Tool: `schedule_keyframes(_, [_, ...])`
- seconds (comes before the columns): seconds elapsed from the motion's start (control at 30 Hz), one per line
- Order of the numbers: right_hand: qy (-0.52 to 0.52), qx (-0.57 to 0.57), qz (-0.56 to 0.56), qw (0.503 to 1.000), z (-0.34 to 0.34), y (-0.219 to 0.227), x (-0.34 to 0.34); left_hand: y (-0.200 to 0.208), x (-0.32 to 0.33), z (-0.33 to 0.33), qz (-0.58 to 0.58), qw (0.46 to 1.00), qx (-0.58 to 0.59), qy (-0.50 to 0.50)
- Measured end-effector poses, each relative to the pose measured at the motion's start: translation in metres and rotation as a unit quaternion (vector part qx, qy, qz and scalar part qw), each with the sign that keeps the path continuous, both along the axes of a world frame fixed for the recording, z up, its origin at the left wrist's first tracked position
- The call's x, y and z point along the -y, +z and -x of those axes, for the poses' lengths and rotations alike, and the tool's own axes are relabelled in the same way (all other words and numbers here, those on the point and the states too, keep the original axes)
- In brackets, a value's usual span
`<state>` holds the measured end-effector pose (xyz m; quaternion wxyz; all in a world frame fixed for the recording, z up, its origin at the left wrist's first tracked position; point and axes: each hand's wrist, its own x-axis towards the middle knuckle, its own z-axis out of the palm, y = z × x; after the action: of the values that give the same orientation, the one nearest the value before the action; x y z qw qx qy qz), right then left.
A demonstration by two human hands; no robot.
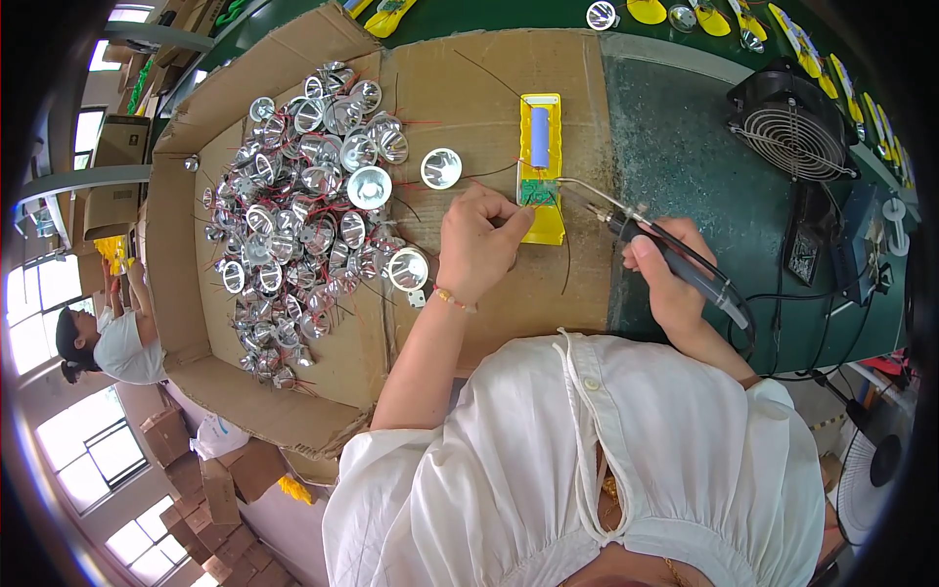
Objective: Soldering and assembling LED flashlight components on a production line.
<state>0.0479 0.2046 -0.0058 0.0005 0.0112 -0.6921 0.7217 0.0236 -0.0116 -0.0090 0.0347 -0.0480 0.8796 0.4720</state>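
A yellow plastic housing (pixel 545 231) lies lengthwise on the cardboard, with a purple cylindrical battery (pixel 539 137) and a small green circuit board (pixel 536 190) in it. My left hand (pixel 481 238) is closed in a pinch at the board's lower left edge; what the fingertips hold is too small to make out. In my right hand (pixel 673 278) is a soldering iron (pixel 675 259), its thin metal tip and a curved feed tube reaching the board's right side. Thin dark wires stick out around the housing. One silver reflector cup (pixel 441 168) sits just left of it.
To the left, a cardboard box (pixel 186 264) holds a heap of silver reflector cups (pixel 284 215) with red and black wires. A black fan (pixel 794 137) stands at the right, near cables and a soldering station (pixel 861 240). More yellow housings (pixel 807 44) line the far edge. Another person (pixel 112 342) is at far left.
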Motion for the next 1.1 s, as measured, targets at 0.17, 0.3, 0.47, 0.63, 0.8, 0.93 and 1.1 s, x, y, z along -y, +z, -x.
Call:
schedule_keyframes(0.17, [-0.021,-0.007,0.028,0.999,-0.002,0.003,-0.009,0.000,0.001,0.000,0.000,1.000,0.000,0.002])
schedule_keyframes(0.3, [-0.027,0.018,0.040,0.999,-0.004,0.001,-0.016,0.001,-0.001,0.000,0.001,1.000,0.001,0.001])
schedule_keyframes(0.47, [-0.032,0.039,0.052,0.997,-0.005,-0.002,-0.023,0.005,-0.001,0.000,0.000,0.998,0.048,0.028])
schedule_keyframes(0.63, [-0.054,0.056,0.056,0.995,-0.005,-0.008,-0.039,0.018,-0.012,-0.002,0.005,0.999,0.010,0.040])
schedule_keyframes(0.8, [-0.085,0.073,0.060,0.992,-0.004,-0.009,-0.054,0.024,-0.007,-0.005,0.055,0.997,0.053,0.004])
schedule_keyframes(0.93, [-0.093,0.093,0.059,0.990,0.002,-0.018,-0.061,0.024,-0.018,0.060,0.144,0.986,0.043,-0.071])
schedule_keyframes(1.1, [-0.094,0.101,0.073,0.988,0.005,-0.017,-0.062,0.015,-0.013,0.207,0.161,0.983,-0.084,0.006])
